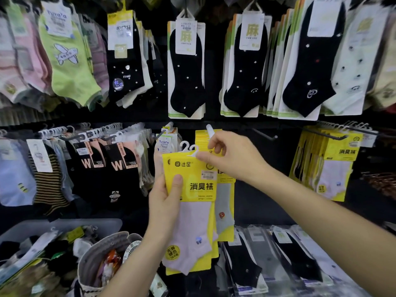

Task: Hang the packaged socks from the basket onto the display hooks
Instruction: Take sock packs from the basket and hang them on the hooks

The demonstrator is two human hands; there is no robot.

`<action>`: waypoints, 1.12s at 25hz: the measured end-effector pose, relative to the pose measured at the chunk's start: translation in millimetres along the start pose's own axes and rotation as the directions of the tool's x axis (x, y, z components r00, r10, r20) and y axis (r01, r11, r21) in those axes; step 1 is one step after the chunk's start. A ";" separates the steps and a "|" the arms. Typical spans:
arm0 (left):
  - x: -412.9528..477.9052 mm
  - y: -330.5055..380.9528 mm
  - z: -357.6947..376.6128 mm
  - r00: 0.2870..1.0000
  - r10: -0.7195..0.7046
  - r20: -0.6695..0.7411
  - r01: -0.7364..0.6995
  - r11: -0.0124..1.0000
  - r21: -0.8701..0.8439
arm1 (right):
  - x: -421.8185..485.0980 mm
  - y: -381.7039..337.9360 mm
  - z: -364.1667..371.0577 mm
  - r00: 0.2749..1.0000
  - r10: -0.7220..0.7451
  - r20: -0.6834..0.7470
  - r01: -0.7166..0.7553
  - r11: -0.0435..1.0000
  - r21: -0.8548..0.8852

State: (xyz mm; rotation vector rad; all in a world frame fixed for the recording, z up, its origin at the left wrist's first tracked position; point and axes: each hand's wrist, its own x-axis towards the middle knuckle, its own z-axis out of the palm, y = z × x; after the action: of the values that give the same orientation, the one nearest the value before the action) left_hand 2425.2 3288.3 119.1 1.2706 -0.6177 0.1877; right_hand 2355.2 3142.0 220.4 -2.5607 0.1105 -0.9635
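- Closest to you, at lower left, the basket holds loose sock packs. A woven bag stands just beside it.
- At lower right, black sock packs lie flat in clear sleeves.
- Your left hand grips the yellow sock pack by its left edge — thumb on the front, fingers behind.
- That pack reads "达足" at the top and "消臭袜" in black across the middle. A pale lilac sock shows below the card.
- Your right hand pinches the pack's top right corner by its white hangers, two of which show. Its upper fingers sit at the white tip of the display hook.
- The pack is in both hands, just below and left of that tip, not yet on the hook.
- Behind it, matching yellow packs hang on the hook, the front one with a grey sock.
- Just left hangs a white tag reading "TuyaYa". Further left are black socks marked "W".
- Well to the right, more "消臭袜" packs hang on another hook.
- Farthest is the upper row — black socks under cards printed "麻".
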 end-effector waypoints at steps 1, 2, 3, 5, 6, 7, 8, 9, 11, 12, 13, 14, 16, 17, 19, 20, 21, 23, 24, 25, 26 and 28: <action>-1.3 1.0 7.0 1.000 0.002 0.013 -0.001 1.000 -0.011 | -3.9 1.2 1.0 1.000 0.004 0.031 -0.004 1.000 -0.014; -2.3 1.4 12.6 1.000 -0.005 0.020 0.006 1.000 -0.021 | -5.6 3.8 0.3 1.000 0.007 0.023 -0.008 1.000 0.020; -2.8 1.3 17.4 1.000 -0.012 0.025 0.012 1.000 -0.023 | -5.5 7.1 -2.3 1.000 0.003 -0.006 -0.003 0.997 0.074; -3.1 0.9 23.9 0.999 -0.013 0.031 0.013 1.000 -0.006 | -3.8 13.3 -10.0 1.000 -0.005 -0.029 0.009 0.990 0.142; -3.1 0.7 26.1 0.999 -0.014 0.038 0.014 1.000 0.000 | -2.8 15.9 -13.6 1.000 -0.002 -0.008 0.003 0.988 0.155; -2.9 0.2 28.0 0.999 -0.019 0.048 0.018 1.000 0.008 | -1.8 18.3 -16.0 1.000 0.004 0.025 -0.008 0.988 0.157; -2.7 -0.5 29.4 0.998 -0.024 0.057 0.022 1.000 0.022 | -1.0 20.1 -17.6 0.998 0.012 0.055 -0.020 0.988 0.152; -2.5 -1.3 30.9 0.997 -0.032 0.064 0.029 0.999 0.035 | -0.4 21.6 -18.4 0.997 0.016 0.081 -0.028 0.990 0.138; -3.6 -3.8 32.6 0.996 -0.052 0.073 0.049 0.998 0.038 | 2.0 23.1 -19.5 0.991 0.027 0.130 -0.036 0.997 0.064; -4.5 -4.6 32.4 0.995 -0.059 0.078 0.056 0.998 0.036 | 3.8 22.9 -20.2 0.988 0.028 0.151 -0.030 1.000 0.009; -4.8 -5.4 31.6 0.994 -0.065 0.083 0.063 0.997 0.034 | 5.9 22.4 -21.0 0.987 0.026 0.159 -0.020 0.999 -0.039; -4.4 -6.2 29.3 0.995 -0.064 0.082 0.062 0.998 0.026 | 7.8 21.6 -21.6 0.988 0.025 0.153 -0.015 0.998 -0.066; -2.4 -7.2 20.9 0.997 -0.051 0.052 0.051 0.999 0.005 | 12.4 20.0 -23.5 0.994 0.032 0.101 -0.025 0.997 -0.074; 0.0 -8.1 14.9 0.999 -0.046 0.016 0.046 0.999 0.004 | 15.3 19.5 -24.7 0.997 0.044 0.070 -0.040 0.997 -0.069; 5.8 -11.3 0.1 0.996 -0.065 -0.064 0.067 0.998 0.019 | 22.9 18.8 -25.9 0.996 0.083 0.020 -0.081 0.995 -0.049; 8.4 -13.0 -8.5 0.992 -0.080 -0.100 0.083 0.996 0.029 | 27.1 18.5 -25.3 0.995 0.104 -0.002 -0.104 0.994 -0.028; 11.3 -14.8 -17.8 0.987 -0.087 -0.132 0.093 0.995 0.040 | 31.2 18.2 -23.9 0.992 0.123 -0.019 -0.123 0.992 -0.004; 15.6 -18.3 -36.5 0.980 -0.079 -0.183 0.095 0.992 0.078 | 37.3 16.4 -19.1 0.988 0.150 -0.029 -0.150 0.989 0.002; 16.9 -19.3 -45.2 0.978 -0.072 -0.197 0.094 0.990 0.103 | 39.5 15.4 -16.4 0.987 0.158 -0.019 -0.159 0.987 -0.011; 17.3 -19.9 -52.5 0.976 -0.070 -0.204 0.096 0.988 0.123 | 41.2 14.3 -14.5 0.987 0.163 0.000 -0.163 0.986 -0.020; 17.4 -19.8 -58.0 0.976 -0.071 -0.206 0.100 0.986 0.134 | 42.7 13.2 -13.9 0.986 0.165 0.021 -0.164 0.986 -0.026; 16.2 -17.5 -63.1 0.979 -0.073 -0.192 0.102 0.984 0.149 | 45.6 12.0 -16.7 0.985 0.167 0.044 -0.165 0.985 -0.050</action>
State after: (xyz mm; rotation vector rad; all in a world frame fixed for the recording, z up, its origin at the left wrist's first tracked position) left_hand 2467.4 3338.5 103.0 1.4117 -0.3909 0.2833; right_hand 2379.7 3115.8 255.1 -2.5671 0.3309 -0.8449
